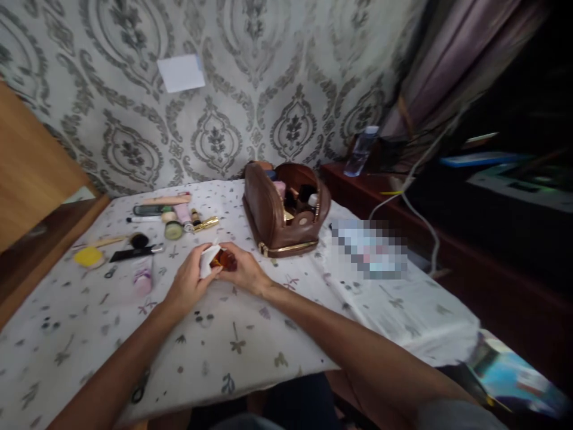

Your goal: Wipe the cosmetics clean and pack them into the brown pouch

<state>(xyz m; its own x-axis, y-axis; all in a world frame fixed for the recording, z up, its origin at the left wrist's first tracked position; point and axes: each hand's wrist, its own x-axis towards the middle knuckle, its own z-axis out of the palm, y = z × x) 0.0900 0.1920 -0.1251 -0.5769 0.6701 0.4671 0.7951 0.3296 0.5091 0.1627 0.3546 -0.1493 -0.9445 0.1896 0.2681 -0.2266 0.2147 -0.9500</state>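
Note:
Over the middle of the table, my left hand [187,280] is closed on a white tissue [206,261], pressing it to a small amber-brown glass bottle [229,261]. The fingers of my right hand [249,273] are wrapped round that bottle; its far end is partly hidden by the tissue. Just beyond my right hand stands a brown cosmetic bag [258,206], unzipped, with several items inside. Left of my hands lie a pink tube [142,278], a black flat case [134,253] and a green-lidded jar [173,230].
A patterned white cloth [237,358] covers the table. Farther left are a yellow sponge [89,257], a round brush [139,240] and a gold tube [206,224]. A clear bottle [362,152] stands back right, near a white cable [432,236]. A blurred item [371,249] lies right of the bag.

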